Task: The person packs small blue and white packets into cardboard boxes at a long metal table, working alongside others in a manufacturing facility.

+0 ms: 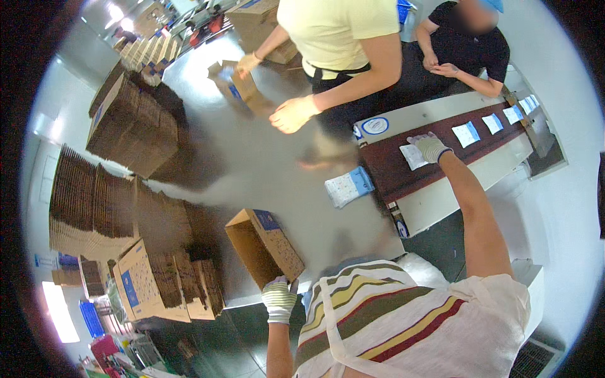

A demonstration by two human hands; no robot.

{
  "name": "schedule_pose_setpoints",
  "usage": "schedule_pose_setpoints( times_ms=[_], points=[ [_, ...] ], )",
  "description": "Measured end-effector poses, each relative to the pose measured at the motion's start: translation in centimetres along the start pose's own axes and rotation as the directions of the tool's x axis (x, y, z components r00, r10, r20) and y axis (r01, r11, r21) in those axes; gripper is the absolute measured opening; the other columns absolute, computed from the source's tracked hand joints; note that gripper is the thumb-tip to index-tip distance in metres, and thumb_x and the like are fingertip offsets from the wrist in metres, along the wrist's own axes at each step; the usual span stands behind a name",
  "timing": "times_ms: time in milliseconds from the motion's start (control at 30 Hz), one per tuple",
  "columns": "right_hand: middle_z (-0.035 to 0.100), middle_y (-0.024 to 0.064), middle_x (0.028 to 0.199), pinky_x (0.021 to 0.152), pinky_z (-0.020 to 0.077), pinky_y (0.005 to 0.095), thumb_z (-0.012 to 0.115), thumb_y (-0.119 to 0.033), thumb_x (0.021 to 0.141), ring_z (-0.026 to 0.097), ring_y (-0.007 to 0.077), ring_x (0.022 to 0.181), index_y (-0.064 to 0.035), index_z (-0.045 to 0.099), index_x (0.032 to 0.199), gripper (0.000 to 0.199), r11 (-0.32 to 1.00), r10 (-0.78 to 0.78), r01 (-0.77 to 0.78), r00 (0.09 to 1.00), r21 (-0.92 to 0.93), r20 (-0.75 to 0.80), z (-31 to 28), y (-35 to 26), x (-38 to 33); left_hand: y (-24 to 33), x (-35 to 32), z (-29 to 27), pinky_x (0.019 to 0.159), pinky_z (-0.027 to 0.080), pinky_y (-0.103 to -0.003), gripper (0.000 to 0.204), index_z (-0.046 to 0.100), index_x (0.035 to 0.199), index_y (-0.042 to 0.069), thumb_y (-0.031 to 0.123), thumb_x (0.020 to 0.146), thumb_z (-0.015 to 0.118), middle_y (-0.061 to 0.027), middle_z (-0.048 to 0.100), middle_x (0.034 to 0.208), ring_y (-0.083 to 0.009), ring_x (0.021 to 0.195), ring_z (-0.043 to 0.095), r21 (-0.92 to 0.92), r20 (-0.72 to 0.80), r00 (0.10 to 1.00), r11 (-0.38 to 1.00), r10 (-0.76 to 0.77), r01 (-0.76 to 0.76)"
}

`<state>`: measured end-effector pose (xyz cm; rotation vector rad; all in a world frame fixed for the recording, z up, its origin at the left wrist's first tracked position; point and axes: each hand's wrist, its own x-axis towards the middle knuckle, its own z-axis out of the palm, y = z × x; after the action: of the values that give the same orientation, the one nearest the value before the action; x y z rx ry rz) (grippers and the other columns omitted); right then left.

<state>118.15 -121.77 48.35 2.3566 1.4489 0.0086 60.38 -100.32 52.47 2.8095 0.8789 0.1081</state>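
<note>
My left hand (279, 300), in a striped knit glove, is closed on the near edge of a small open cardboard box (277, 242). The box rests tilted on the metal table, its open side facing me and its inside dark. On the brown conveyor belt (386, 165), my right hand (430, 147), gloved the same way, reaches over a white packet (413, 157) and has its fingers closed on the packet's edge. Another blue-and-white packet (350, 188) lies on the table at the belt's near end. Farther up the belt sit several more packets (466, 134).
Stacks of flattened cardboard boxes (94, 208) fill the left side of the metal table (208, 148). Across from me a person in yellow (343, 38) handles an open box (242, 88). A second person in black (472, 47) sits beside the conveyor.
</note>
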Motion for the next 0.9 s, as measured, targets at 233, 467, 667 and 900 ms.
schedule_pose_setpoints(
  times_ms=[233,467,667,900],
  points=[
    [0.059,0.0128,0.109,0.088,0.0434,0.0418,0.071,-0.018,0.064,0.053,0.0321,0.105,-0.0097,0.062,0.100,0.038,0.912,-0.370,0.314,0.908,0.264,0.197,-7.4,-8.6,5.3,0.1,-0.1,0.2,0.062,0.046,-0.043,0.026,0.056,0.074,0.008,0.033,0.075,0.064,-0.0109,0.060,0.073,-0.0313,0.066,0.059,-0.012,0.025,0.999,0.999,-0.048,0.049],
    [0.058,0.0159,0.114,0.087,0.0438,0.0389,0.077,-0.036,0.062,0.054,0.0309,0.105,-0.0056,0.055,0.114,0.064,0.752,-0.430,0.122,0.837,0.648,0.340,-3.2,-19.6,10.8,0.1,0.6,-0.6,0.064,0.047,-0.043,0.027,0.058,0.077,0.009,0.036,0.078,0.060,-0.0105,0.061,0.076,-0.0312,0.069,0.060,0.024,0.092,0.994,0.998,-0.061,0.059],
    [0.049,0.0166,0.127,0.095,0.0381,0.0516,0.058,-0.047,0.077,0.054,0.0331,0.108,-0.0059,0.046,0.126,0.065,0.942,-0.332,0.288,0.864,0.171,0.379,-14.8,-25.8,2.5,-0.3,0.0,-0.2,0.066,0.047,-0.043,0.025,0.058,0.085,0.009,0.033,0.078,0.060,-0.0108,0.062,0.079,-0.0316,0.071,0.060,-0.011,0.106,0.989,0.995,-0.101,0.103],
    [0.057,0.0198,0.113,0.096,0.0390,0.0458,0.067,-0.036,0.071,0.053,0.0313,0.109,-0.0023,0.052,0.115,0.057,0.842,-0.408,0.263,0.882,0.470,0.237,-7.7,-30.8,-3.3,0.1,0.3,0.4,0.062,0.047,-0.046,0.035,0.047,0.110,0.007,0.017,0.077,0.055,-0.0173,0.060,0.089,-0.0364,0.072,0.060,-0.141,0.111,0.982,0.976,-0.152,0.167]
  ],
)
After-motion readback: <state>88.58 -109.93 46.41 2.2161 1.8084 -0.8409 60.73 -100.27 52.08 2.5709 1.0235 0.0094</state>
